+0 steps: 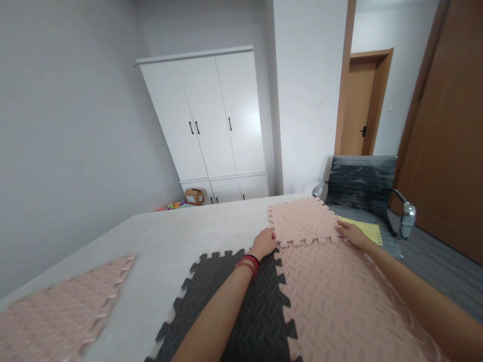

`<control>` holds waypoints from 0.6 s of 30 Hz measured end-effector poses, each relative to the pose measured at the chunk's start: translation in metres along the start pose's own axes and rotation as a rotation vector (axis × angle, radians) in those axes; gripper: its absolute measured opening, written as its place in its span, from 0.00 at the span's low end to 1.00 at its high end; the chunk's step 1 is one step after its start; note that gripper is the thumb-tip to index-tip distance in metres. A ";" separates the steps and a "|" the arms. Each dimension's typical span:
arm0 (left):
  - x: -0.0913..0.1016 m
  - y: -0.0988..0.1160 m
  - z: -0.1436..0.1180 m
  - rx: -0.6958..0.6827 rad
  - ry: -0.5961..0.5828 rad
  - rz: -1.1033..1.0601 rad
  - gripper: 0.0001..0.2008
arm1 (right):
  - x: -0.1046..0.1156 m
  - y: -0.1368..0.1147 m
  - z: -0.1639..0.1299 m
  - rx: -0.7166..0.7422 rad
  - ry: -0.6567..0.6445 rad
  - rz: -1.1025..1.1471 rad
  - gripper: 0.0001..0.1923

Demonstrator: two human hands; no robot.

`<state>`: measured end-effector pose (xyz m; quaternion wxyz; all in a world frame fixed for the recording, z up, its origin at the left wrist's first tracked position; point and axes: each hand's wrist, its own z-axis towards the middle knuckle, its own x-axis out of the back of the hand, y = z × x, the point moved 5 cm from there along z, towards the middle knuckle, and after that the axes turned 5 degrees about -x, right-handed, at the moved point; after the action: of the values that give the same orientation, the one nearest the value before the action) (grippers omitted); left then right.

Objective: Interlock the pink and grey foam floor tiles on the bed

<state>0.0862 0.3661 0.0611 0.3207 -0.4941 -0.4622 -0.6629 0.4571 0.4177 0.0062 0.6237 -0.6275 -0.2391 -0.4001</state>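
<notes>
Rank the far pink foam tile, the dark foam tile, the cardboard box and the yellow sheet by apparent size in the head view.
1. dark foam tile, nearest the camera, so partly inflated
2. far pink foam tile
3. yellow sheet, partly covered
4. cardboard box, far away

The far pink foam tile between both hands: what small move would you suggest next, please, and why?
Probably press the far pink tile down along its near edge. Its teeth appear to overlap the near pink tile rather than sit flush, and the left hand and right hand already flank it.

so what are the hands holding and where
The far pink foam tile: left hand at its near left corner, right hand at its near right corner.
</notes>
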 end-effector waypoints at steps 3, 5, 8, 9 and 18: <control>0.001 0.003 -0.002 0.003 -0.003 0.039 0.16 | -0.002 0.001 0.002 0.010 -0.004 -0.105 0.25; 0.002 0.007 -0.003 0.003 -0.008 0.068 0.16 | -0.003 0.000 0.003 0.023 -0.013 -0.159 0.25; 0.004 0.013 -0.007 -0.005 -0.011 0.125 0.16 | -0.005 0.000 0.005 0.040 -0.021 -0.217 0.25; 0.005 0.016 -0.008 -0.009 -0.012 0.147 0.16 | -0.005 0.000 0.005 0.046 -0.020 -0.234 0.24; 0.007 0.035 -0.016 -0.066 -0.055 0.326 0.16 | -0.006 -0.007 0.005 0.094 0.016 -0.350 0.24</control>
<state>0.1088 0.3387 0.0766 0.3949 -0.5907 -0.3625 -0.6031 0.4492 0.4242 0.0059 0.5751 -0.5431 -0.3583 -0.4959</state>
